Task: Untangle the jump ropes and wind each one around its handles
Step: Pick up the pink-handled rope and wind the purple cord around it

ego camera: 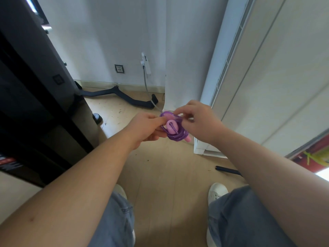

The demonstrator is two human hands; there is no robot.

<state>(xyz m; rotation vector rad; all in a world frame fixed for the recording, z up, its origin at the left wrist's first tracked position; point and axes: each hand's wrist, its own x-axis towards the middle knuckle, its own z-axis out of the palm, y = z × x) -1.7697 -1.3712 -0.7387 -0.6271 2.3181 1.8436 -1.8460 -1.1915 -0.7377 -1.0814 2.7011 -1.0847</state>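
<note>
A purple jump rope [178, 135] is wound in several coils around its pink handles [171, 127], held in front of me above the floor. My left hand [145, 128] grips the bundle from the left, thumb on top of the coils. My right hand [197, 118] pinches a loop of the purple rope at the bundle's upper right. A pink handle end [187, 139] sticks out at the lower right of the coils.
A black handle [227, 170] lies on the wooden floor at the right. A black bar attachment [122, 96] lies by the wall. Dark gym equipment [35, 86] stands to the left, a white standing unit [210, 147] to the right. My feet show below.
</note>
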